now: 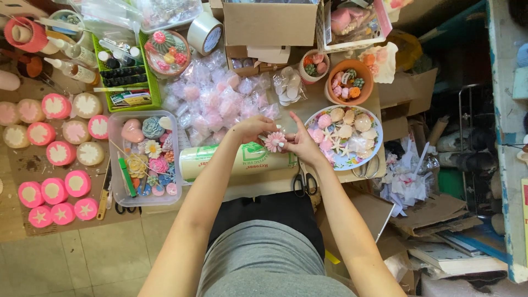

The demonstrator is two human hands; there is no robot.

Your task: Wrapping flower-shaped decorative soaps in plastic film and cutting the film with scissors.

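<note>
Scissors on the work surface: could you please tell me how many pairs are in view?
3: black-handled scissors below the right hand, metal scissors under the floral plate, and dark handles below the clear box. Others may be hidden in clutter.

brown cardboard box top centre | clear wrapped packets below it

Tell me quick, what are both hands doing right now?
Left hand: closed on the pink flower-shaped piece, gripping its left side.
Right hand: closed on the same pink flower-shaped piece, index finger sticking up.
</note>
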